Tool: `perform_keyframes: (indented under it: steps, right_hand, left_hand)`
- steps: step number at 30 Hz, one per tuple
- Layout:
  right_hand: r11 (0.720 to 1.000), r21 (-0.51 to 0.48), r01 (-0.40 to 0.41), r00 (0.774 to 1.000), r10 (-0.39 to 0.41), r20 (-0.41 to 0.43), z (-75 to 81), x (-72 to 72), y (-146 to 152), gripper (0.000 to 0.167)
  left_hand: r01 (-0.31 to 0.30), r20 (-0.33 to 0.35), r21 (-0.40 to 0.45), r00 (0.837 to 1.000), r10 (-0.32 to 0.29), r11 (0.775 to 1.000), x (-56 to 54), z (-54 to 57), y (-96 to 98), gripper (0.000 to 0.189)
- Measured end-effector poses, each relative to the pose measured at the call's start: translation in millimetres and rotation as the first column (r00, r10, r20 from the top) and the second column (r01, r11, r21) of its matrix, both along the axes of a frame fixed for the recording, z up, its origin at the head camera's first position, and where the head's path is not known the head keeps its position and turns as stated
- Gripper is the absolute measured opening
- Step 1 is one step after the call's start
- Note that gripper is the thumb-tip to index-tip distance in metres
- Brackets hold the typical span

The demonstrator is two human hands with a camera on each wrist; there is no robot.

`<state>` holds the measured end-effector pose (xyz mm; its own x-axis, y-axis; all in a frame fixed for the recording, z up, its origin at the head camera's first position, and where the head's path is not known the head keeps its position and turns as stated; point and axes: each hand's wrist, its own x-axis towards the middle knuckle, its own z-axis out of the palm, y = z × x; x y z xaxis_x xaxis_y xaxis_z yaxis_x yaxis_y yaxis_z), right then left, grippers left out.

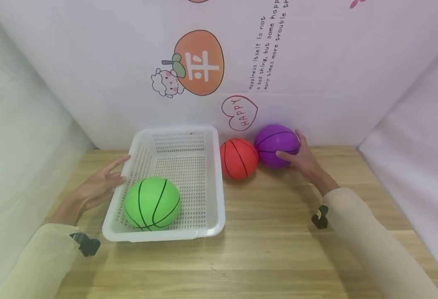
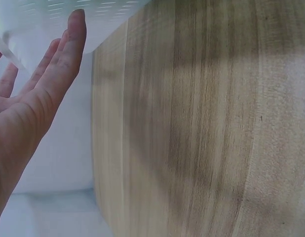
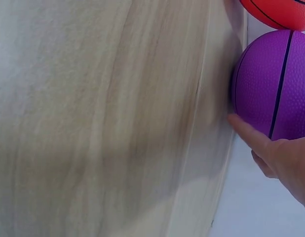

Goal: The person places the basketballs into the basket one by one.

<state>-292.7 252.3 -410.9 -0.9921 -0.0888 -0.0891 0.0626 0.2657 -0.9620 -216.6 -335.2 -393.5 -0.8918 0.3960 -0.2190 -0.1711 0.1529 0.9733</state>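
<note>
Inside a white plastic basket [image 1: 220, 199] lies a green ball [image 1: 152, 203] with black basketball lines, near the front left corner. My left hand [image 1: 98, 185] is at the basket's left rim, fingers extended and fingertips right at the edge; in the left wrist view this hand [image 2: 39, 94] is beside the basket wall [image 2: 105, 24]. To the right of the basket, a red ball [image 1: 239, 159] and a purple ball [image 1: 276, 143] sit side by side. My right hand [image 1: 306, 162] is at the purple ball's right side, thumb across its front, other fingers extended behind; the thumb [image 3: 253, 136] lies along the purple ball [image 3: 271, 84].
The wood-grain table [image 1: 263, 249] runs up to a white printed back wall [image 1: 308, 83]. White sheets [image 1: 28, 116] stand along both sides. The red ball sits between the basket and the purple ball, close to the back wall.
</note>
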Motion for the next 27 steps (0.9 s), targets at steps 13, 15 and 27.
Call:
perform_keyframes:
  steps: [13, 15, 27]
  right_hand:
    - [0.996, 0.037, 0.084, 0.994, -0.081, -0.074, -2.2, -11.6, -13, 0.119]
    - [0.995, 0.038, 0.089, 0.993, -0.086, -0.078, -2.1, -12.4, -14, 0.119]
    - [0.995, 0.024, 0.096, 0.993, -0.094, -0.077, -4.7, -10.8, -13, 0.116]
  left_hand:
    - [0.001, 0.008, -0.007, 1.0, -0.001, 1.0, -2.3, 0.8, -1.2, 0.08]
    - [-0.001, 0.007, -0.013, 1.0, 0.001, 1.0, -2.5, 1.8, -1.1, 0.08]
    - [-0.019, 0.026, -0.023, 0.999, 0.019, 1.0, -2.0, 2.7, -0.3, 0.079]
